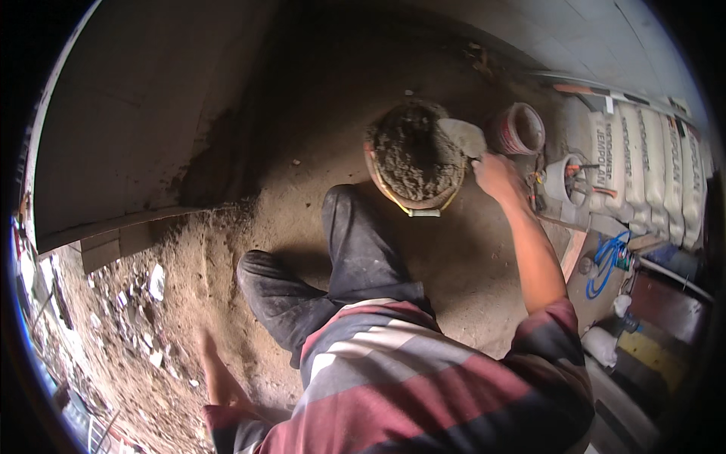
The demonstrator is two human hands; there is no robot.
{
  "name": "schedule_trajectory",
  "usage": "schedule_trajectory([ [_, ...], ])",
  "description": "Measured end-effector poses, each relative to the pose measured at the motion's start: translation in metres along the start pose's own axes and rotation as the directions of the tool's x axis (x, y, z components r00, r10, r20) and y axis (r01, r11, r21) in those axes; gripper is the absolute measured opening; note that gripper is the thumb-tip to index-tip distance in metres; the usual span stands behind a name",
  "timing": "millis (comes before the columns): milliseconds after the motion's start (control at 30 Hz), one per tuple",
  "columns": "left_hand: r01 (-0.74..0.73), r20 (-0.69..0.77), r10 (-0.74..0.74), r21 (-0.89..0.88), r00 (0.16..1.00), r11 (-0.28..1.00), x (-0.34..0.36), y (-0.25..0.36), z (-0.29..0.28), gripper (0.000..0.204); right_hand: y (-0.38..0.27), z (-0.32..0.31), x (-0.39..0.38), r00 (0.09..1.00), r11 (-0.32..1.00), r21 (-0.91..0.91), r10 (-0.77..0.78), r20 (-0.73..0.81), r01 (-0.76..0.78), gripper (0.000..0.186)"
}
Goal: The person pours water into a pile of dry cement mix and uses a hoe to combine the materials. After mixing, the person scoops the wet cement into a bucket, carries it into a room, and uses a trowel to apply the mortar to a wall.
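My right hand (497, 175) grips the handle of a trowel (463, 136), whose blade rests at the right rim of a round pan (414, 198) heaped with grey mortar (412, 155). The pan sits on the dirt floor just beyond my bent knee in dark trousers. My left hand is out of sight; only the left forearm (215, 374) shows at the lower left, reaching down toward the ground behind me.
A plastered grey wall (136, 113) rises at the left. A reddish bucket (518, 129) stands right of the pan, then a white bucket (567, 178) and stacked cement bags (650, 170). Blue cord (609, 261) lies at right; rubble (144, 318) at lower left.
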State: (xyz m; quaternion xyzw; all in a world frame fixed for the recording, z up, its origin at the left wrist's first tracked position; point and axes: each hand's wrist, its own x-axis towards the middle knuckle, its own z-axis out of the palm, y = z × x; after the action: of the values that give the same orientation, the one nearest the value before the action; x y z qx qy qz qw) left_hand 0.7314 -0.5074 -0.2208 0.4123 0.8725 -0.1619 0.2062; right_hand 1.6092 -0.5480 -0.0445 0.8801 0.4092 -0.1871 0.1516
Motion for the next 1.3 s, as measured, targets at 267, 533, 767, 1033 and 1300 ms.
schedule_trajectory([
  [267,0.588,0.7,0.203,-0.695,0.684,0.414,-0.177,0.004,0.119,0.098,-0.022,0.107,0.061,0.968,0.831,0.548,-0.051,0.244,-0.095,0.03],
  [533,0.128,0.389,0.594,-0.892,0.704,0.433,-0.273,0.128,0.028,0.077,0.003,0.083,-0.015,0.982,0.352,0.932,-0.126,0.141,-0.089,0.038],
  [767,-0.487,0.186,0.712,-0.613,0.677,0.623,-0.262,0.139,0.045,0.081,-0.011,0.099,-0.013,0.906,0.906,0.383,-0.001,-0.424,0.18,0.034],
  [1033,-0.588,0.076,0.746,-0.565,0.661,0.579,-0.27,0.165,0.032,0.077,-0.012,0.042,0.023,0.994,0.996,0.073,-0.054,0.097,0.046,0.036],
  [1300,-0.562,0.155,0.893,-0.728,0.422,0.392,-0.246,0.186,0.025,0.065,0.028,0.093,0.084,0.996,0.981,0.179,-0.079,0.031,0.072,0.038],
])
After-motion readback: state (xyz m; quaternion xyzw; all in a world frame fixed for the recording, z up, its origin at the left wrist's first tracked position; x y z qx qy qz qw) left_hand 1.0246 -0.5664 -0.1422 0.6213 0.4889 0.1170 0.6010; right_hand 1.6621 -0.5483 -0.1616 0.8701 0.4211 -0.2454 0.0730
